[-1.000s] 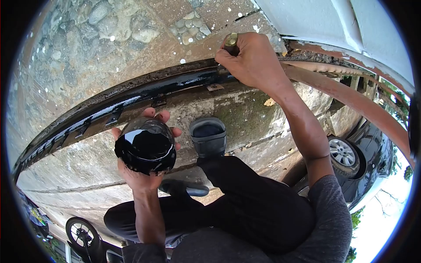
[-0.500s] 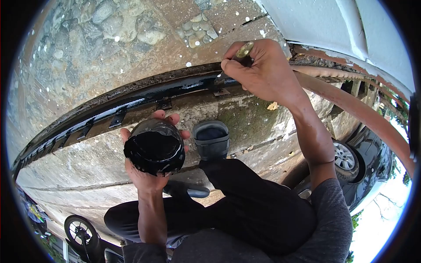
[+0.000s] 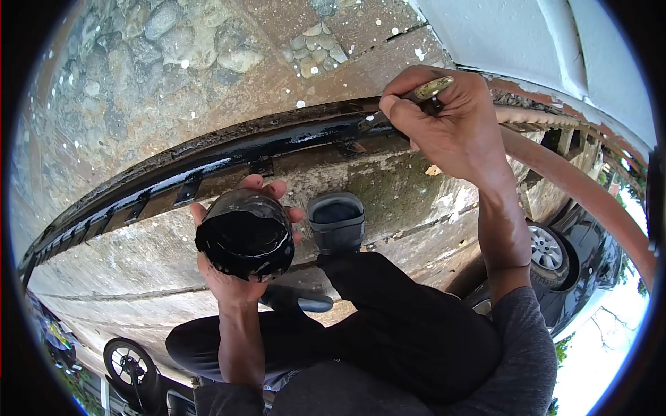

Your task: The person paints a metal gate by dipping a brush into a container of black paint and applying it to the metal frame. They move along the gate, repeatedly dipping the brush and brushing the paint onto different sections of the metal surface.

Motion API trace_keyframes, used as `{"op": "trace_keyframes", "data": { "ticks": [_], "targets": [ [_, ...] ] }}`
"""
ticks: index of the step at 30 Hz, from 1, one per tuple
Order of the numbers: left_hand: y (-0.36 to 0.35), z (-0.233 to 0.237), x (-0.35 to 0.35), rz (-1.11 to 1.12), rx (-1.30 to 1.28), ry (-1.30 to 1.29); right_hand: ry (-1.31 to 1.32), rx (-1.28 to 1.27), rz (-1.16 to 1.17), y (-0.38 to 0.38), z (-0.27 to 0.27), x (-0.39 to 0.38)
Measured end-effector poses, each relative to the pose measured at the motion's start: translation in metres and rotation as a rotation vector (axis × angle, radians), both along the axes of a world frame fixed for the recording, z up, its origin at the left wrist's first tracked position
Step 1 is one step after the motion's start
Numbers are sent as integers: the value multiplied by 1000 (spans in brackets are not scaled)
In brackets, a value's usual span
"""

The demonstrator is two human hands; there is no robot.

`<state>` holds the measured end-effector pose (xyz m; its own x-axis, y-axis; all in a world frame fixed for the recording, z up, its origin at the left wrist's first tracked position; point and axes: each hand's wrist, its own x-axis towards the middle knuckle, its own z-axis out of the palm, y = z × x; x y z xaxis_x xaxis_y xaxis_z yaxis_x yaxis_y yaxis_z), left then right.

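Note:
My left hand is closed around a round container of black paint, its wet open mouth turned up toward me. In my right hand is a paintbrush, gripped by its worn handle. The bristle end is mostly hidden beneath my fingers, down at a metal rail. Shiny wet black coats the rail left of the brush, while brownish metal shows near my right hand. Short dark crossbars run off the rail's near side.
Stone paving with white spots lies beyond the rail. A white panel and a curved reddish-brown pipe are at right. My shoe stands on the stained concrete. A parked car and a motorcycle wheel are farther off.
My right hand has moved right along the rail with the brush, and the handle now tilts more to the right. More of the rail behind it looks black. My left hand stays nearly still.

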<state>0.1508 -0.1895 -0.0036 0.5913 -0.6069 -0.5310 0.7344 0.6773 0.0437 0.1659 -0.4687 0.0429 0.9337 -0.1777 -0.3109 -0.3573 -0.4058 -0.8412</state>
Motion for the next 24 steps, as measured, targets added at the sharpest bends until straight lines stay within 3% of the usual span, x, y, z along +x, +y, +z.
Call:
{"op": "trace_keyframes", "data": {
  "ticks": [4,5,8,12,13,16,21,24],
  "targets": [
    [-1,0,1,-4,20,-5,182,-45,34,-6,7,-2],
    [0,1,1,-5,15,6,214,-160,16,-16,2,-4],
    [-2,2,3,-9,6,10,11,-91,-7,-24,-23,-11],
    [-3,3,0,-18,3,27,261,-94,37,-22,-28,-9],
    [-3,5,1,-17,-3,37,285,-199,53,-28,-25,-10],
    [-4,3,-1,-7,-5,12,101,-17,-109,-23,-31,-10],
    [-6,2,-3,-22,14,12,221,4,-24,-13,-7,-12],
    [-7,3,0,-16,29,16,123,-6,-51,-20,10,-18]
  ]
}}
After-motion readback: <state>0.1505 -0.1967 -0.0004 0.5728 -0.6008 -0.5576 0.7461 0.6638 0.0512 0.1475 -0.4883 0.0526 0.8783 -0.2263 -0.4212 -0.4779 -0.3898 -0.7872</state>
